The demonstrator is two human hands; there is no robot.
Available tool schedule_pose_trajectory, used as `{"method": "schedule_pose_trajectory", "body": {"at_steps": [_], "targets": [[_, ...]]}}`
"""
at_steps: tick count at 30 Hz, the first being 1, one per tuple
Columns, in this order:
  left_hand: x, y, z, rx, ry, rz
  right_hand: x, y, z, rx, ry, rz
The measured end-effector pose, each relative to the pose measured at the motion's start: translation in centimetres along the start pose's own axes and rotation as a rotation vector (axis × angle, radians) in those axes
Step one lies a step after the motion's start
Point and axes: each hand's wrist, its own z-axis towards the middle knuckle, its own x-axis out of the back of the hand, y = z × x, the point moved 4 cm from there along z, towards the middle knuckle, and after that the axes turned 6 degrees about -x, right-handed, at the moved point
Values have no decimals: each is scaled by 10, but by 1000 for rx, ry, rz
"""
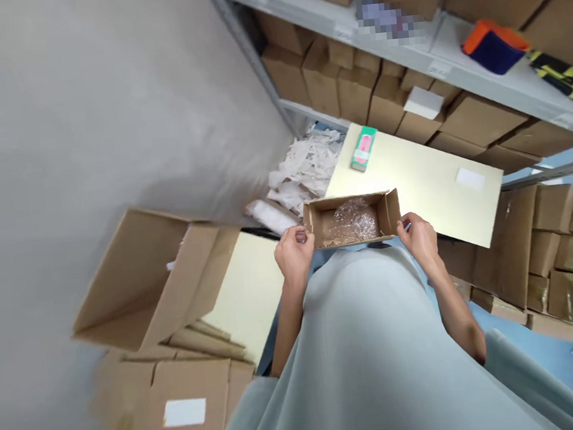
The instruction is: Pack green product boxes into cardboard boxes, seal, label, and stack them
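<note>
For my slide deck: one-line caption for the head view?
Left hand and right hand hold an open cardboard box with clear plastic wrap inside, above a pale table.

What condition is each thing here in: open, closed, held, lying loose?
small cardboard box: open on top, held at both ends.
clear plastic wrap: crumpled, inside the small box.
left hand: gripping the box's left end.
right hand: gripping the box's right end.
large cardboard box: open, tipped on its side.
green and pink packet: lying flat on the pale tabletop.
white papers: heaped loose.
</note>
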Motion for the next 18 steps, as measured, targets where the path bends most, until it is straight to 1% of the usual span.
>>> {"method": "schedule_pose_trajectory", "body": {"at_steps": [3,5,7,9,11,13,15,18], "targets": [[-48,79,37,-134,-67,8,34,54,33,-75,51,75],[-78,126,57,-226,-116,5,53,83,53,-110,84,103],[-102,166,75,-292,-159,1,69,107,70,-139,120,113],[-121,198,90,-342,-184,-9,80,126,85,-170,147,118],[-133,221,102,-382,-191,-23,88,141,99,-199,162,128],[-141,236,113,-414,-191,-32,91,150,111,-226,170,143],[-148,246,123,-431,-200,-32,91,155,123,-248,170,155],[-158,251,135,-419,-233,-34,88,155,137,-278,139,158]]}}
